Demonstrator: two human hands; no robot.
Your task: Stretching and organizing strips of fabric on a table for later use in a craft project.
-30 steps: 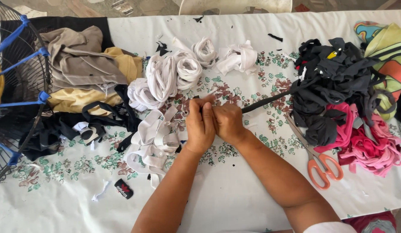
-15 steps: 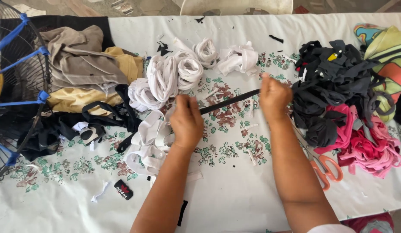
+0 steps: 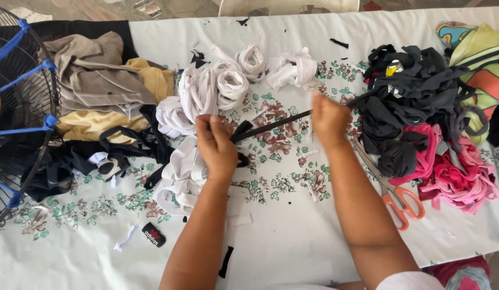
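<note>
At the centre of the frame, the left hand (image 3: 216,145) and right hand (image 3: 329,119) each grip an end of a black fabric strip (image 3: 271,126), pulled taut above the flowered tabletop (image 3: 292,231); stretching seems underway, and winding it would need steady tension.

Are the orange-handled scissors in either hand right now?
No, the orange-handled scissors lie on the table beside the right forearm, while the left hand and right hand both grip a black fabric strip.
</note>
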